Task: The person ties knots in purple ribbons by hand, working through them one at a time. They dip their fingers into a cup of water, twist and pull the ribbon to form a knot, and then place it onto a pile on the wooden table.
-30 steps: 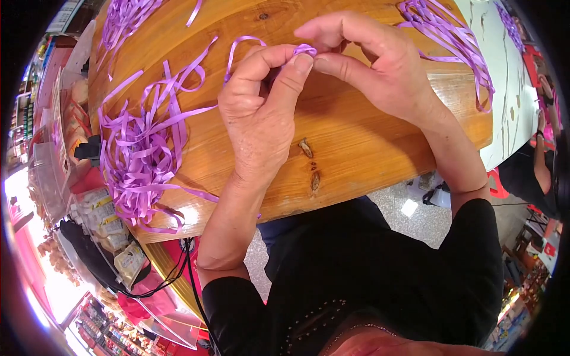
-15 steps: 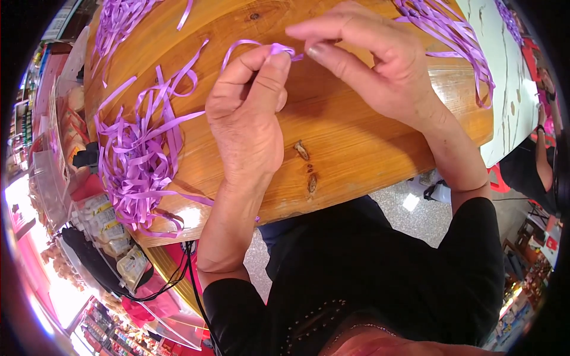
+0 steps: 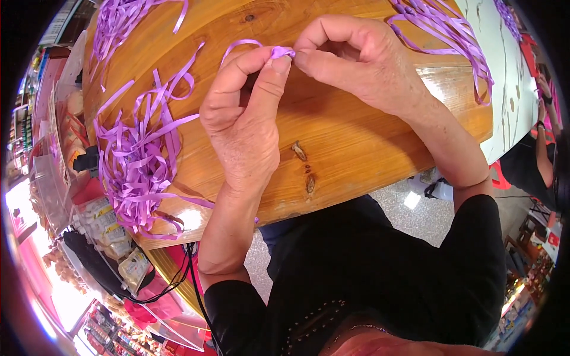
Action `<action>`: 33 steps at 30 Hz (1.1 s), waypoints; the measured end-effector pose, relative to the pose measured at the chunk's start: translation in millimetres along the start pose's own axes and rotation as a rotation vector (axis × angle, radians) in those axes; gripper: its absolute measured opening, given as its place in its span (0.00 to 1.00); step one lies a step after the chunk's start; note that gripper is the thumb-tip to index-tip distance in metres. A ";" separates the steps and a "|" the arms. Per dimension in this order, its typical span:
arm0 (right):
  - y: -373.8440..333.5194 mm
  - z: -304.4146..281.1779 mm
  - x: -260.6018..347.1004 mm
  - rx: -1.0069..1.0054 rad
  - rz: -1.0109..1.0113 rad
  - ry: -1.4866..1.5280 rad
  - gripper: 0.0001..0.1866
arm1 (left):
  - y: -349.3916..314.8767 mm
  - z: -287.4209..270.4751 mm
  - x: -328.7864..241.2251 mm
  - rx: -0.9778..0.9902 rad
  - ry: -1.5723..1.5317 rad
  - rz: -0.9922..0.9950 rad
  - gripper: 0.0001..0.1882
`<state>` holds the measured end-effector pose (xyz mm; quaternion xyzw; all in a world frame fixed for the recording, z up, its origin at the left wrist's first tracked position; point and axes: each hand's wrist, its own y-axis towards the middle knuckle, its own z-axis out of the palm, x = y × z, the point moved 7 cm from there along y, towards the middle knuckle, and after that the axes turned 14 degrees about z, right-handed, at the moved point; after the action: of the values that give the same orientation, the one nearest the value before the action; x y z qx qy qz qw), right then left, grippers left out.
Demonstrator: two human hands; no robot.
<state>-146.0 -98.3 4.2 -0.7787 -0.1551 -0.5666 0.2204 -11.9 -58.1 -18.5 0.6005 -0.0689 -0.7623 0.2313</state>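
Honestly, with both the left hand (image 3: 240,127) and right hand (image 3: 362,62) fingers clamped on that purple ribbon strip (image 3: 279,52) above the worktop (image 3: 356,142), I'd keep the pinch tight and fold slow

Left hand (image 3: 243,127) and right hand (image 3: 356,59) pinching one purple ribbon strip (image 3: 279,52) together above the wooden surface (image 3: 356,142); apparently folded at the fingertips. Loose ribbon pile (image 3: 139,172) alongside left.
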 end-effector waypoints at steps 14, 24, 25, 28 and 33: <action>-22.6 0.3 31.1 -0.424 -0.884 -0.583 0.07 | 3.0 -0.9 6.2 0.054 -0.009 -0.168 0.04; -19.1 -5.1 36.3 -0.214 -1.237 -0.533 0.05 | -4.7 4.7 22.6 0.088 -0.451 -0.514 0.08; -21.3 -4.5 36.2 -0.213 -1.232 -0.533 0.05 | -3.3 4.7 21.6 0.090 -0.420 -0.490 0.08; -20.0 -10.2 39.5 -0.137 -1.016 -0.327 0.05 | -1.1 6.3 22.8 0.135 -0.386 -0.484 0.07; -9.8 -19.4 32.9 -0.131 -0.320 -0.222 0.05 | -1.1 4.7 20.1 0.084 -0.299 -0.438 0.07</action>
<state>-156.4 -100.3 42.1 -0.8145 -0.2627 -0.5140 0.0581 -20.1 -66.7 -35.4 0.4908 -0.0021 -0.8710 0.0228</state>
